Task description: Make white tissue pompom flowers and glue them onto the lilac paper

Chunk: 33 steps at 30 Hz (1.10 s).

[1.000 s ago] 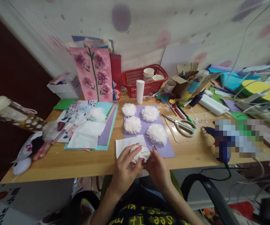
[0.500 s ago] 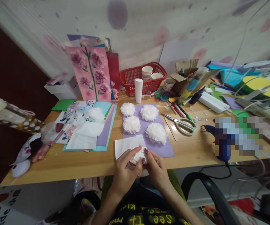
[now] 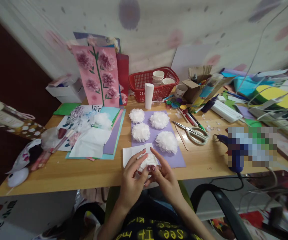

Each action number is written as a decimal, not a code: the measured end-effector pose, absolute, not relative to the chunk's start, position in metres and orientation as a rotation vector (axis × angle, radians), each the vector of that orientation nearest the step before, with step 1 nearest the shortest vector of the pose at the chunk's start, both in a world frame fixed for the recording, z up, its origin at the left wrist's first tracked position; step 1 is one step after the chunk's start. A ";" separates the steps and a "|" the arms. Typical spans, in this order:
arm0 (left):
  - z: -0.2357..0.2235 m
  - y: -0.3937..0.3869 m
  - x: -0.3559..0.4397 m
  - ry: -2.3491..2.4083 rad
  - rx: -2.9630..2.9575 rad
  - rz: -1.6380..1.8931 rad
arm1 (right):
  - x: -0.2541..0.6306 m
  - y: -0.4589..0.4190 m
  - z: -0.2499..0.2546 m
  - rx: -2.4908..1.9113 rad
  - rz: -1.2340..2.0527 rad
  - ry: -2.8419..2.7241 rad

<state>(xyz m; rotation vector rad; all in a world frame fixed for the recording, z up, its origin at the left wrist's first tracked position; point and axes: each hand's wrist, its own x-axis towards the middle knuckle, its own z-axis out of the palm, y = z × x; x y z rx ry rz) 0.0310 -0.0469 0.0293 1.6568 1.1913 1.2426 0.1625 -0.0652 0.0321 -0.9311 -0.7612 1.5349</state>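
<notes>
Between my two hands is a rounded, crumpled piece of white tissue paper (image 3: 146, 162), held just over the desk's front edge. My left hand (image 3: 133, 175) curls around its left side. My right hand (image 3: 165, 175) grips it from the right, and both thumbs meet on its near side. Under and behind them lies a flat white tissue sheet (image 3: 129, 154), partly covered by my fingers. Several fluffy white paper flowers (image 3: 167, 142) rest on a purple sheet of paper (image 3: 178, 160) just beyond my hands.
Scissors (image 3: 195, 134) lie right of the flowers, with a blue glue gun (image 3: 236, 150) farther right, partly blurred out. A white roll (image 3: 149, 96) stands before a red basket (image 3: 139, 87) of paper cups. At left are stacked coloured papers (image 3: 111, 145) and a pink flower picture (image 3: 95, 76).
My hands have stayed in place while their fingers shifted on the tissue. My right index finger has lifted and stretched forward, and the thumbs have come together.
</notes>
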 end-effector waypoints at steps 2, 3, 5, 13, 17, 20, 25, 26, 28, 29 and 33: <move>0.027 -0.046 0.030 1.185 1.654 1.267 | 0.160 -0.066 0.029 -0.986 1.471 -0.758; 0.026 -0.046 0.029 1.182 1.643 1.273 | 0.158 -0.066 0.028 -1.011 1.448 -0.763; 0.025 -0.045 0.027 1.172 1.615 1.269 | 0.156 -0.066 0.026 -1.045 1.422 -0.776; 0.025 -0.041 0.014 1.104 1.554 1.248 | 0.145 -0.055 0.028 -1.142 1.345 -0.753; 0.023 -0.036 0.006 1.077 1.663 1.250 | 0.150 -0.053 0.022 -1.296 1.147 -0.915; 0.023 -0.035 -0.008 1.141 1.716 1.274 | 0.163 -0.053 0.016 -1.348 0.795 -1.309; 0.015 -0.036 -0.030 1.241 2.023 1.250 | 0.181 -0.052 0.011 -1.051 0.293 -1.968; 0.013 -0.036 -0.032 1.248 2.092 1.243 | 0.183 -0.052 0.010 -1.023 0.273 -2.044; 0.007 -0.036 -0.034 1.261 2.194 1.230 | 0.185 -0.052 0.011 -0.996 0.270 -2.161; 0.005 -0.036 -0.034 1.265 2.232 1.218 | 0.186 -0.052 0.011 -0.995 0.274 -2.202; 0.002 -0.034 -0.034 1.247 2.343 1.126 | 0.188 -0.051 0.010 -0.991 0.288 -2.298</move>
